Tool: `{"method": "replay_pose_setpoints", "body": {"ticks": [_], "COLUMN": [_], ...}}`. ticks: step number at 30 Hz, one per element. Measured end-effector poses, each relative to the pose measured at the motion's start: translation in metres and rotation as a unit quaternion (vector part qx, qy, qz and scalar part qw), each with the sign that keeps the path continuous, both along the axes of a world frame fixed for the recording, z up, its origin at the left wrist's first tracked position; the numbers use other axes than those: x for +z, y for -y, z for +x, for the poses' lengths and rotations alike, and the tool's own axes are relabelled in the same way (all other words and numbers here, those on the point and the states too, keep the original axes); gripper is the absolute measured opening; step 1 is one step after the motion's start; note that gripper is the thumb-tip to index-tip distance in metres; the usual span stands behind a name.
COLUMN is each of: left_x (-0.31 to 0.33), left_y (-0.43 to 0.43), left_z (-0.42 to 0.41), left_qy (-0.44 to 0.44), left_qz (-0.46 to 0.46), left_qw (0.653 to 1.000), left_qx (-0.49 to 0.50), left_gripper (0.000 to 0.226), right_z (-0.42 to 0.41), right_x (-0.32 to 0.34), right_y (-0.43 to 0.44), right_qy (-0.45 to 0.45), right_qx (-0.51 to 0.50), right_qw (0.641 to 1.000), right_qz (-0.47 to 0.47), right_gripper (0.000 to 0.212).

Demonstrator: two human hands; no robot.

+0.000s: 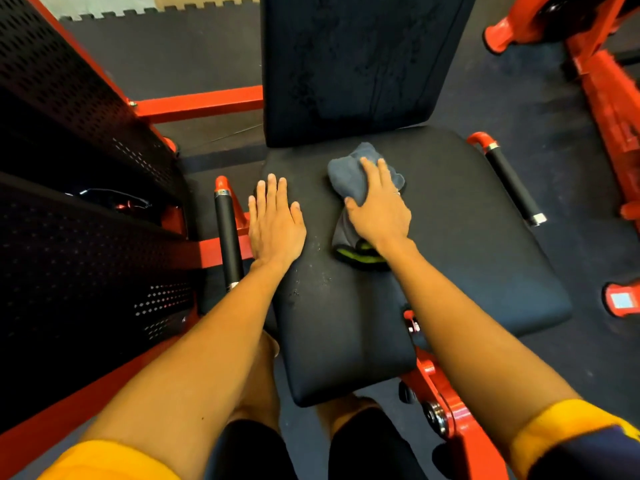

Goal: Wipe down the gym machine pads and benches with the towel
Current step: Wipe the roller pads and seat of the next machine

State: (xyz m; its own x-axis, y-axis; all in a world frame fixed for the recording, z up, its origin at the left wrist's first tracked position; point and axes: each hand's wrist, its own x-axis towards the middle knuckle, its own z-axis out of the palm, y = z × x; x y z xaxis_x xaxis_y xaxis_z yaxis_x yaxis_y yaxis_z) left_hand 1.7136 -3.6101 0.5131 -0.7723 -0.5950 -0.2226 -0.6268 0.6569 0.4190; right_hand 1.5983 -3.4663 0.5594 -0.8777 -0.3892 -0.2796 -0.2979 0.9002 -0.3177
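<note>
- While both arms reach forward over the gym machine, the left hand (275, 220) lies flat on the left part of the seat pad (457, 244). Its fingers are straight and close together, and it holds nothing.
- The right hand (379, 209) presses down on the towel (356, 174). Its fingers are straight and slightly spread over the bunched cloth, and the thumb lies against the cloth's left side. The fingers are not curled round it.
- The towel is grey and crumpled. It sits on the rear middle of the seat pad, just in front of the back pad (363, 64). A black and green edge of it shows beneath the right wrist.
- The seat pad is black, with pale specks on its surface between the two forearms.
- The back pad is black and stands behind the seat. Its face shows dull mottled marks.
- The left handle (227, 233) has a black grip on the red frame (197, 103) and lies just beside the left hand.
- The right handle (514, 185) has the same grip and lies well apart from the right hand.
- A black perforated cover (69, 161) stands to the left of the seat.
- The floor (540, 140) is dark rubber matting, and red parts of another machine stand on it at the right edge.
- Yellow sleeves show at both lower corners, and the person's knees are below the seat's front edge.
</note>
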Motion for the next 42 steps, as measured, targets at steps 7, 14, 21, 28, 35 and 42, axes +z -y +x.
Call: {"method": "replay_pose_setpoints", "body": {"ticks": [7,14,21,28,35,42], "left_x": [0.009,0.014,0.041,0.052,0.064,0.069], "left_y": [-0.016,-0.04,-0.08,-0.117,-0.158,-0.165], "left_z": [0.036,0.059,0.104,0.134,0.154,0.154], "left_qy": [-0.046,-0.118,-0.161,-0.108,-0.008,-0.011], "left_qz": [0.075,0.219,0.299,0.279,0.227,0.179], "left_qw": [0.996,0.96,0.9,0.888,0.899,0.906], "left_qx": [0.02,0.131,0.272,0.351,0.374,0.384], "left_gripper": [0.055,0.061,0.061,0.059,0.053,0.043], "right_z": [0.099,0.056,0.116,0.054,0.109,0.122], "right_x": [0.014,0.016,0.021,0.021,0.034,0.023], "right_y": [-0.011,-0.046,-0.032,-0.029,-0.011,0.016], "right_qy": [-0.026,-0.02,-0.036,0.035,0.053,-0.042], "right_qx": [0.129,0.094,0.246,0.289,0.411,0.586], "right_qw": [0.991,0.995,0.968,0.957,0.91,0.809], "right_qz": [-0.021,0.017,-0.03,0.007,-0.016,-0.002], "right_gripper": [0.072,0.069,0.07,0.067,0.063,0.055]}}
